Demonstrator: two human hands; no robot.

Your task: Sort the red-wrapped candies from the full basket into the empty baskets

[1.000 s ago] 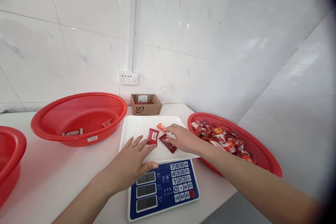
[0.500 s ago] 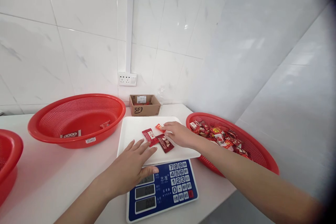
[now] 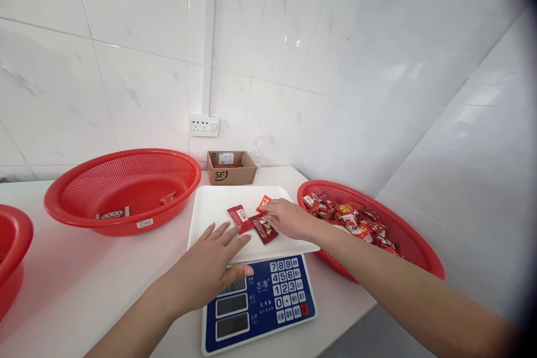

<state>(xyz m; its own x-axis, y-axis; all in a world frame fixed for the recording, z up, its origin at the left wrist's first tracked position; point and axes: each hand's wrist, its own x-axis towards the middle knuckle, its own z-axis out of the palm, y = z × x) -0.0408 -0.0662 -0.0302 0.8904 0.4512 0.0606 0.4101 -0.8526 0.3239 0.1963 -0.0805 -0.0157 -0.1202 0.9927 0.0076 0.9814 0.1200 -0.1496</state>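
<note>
On the white pan of a digital scale lie two dark red wrapped candies, a left one and a right one, touching each other. My right hand reaches over the pan from the right, its fingertips pinched on a small bright red candy packet. My left hand is spread open above the near left edge of the pan, its thumb over the top display. That hand holds nothing.
A red basket heaped with wrapped candies stands at the right. Another red basket with a few packets is at the left, beside a partly seen red basket. A small cardboard box sits against the tiled wall.
My right hand has shifted slightly right and down, and the bright red packet has moved right and turned with its fingers. The left hand and the two dark red candies have stayed put.
</note>
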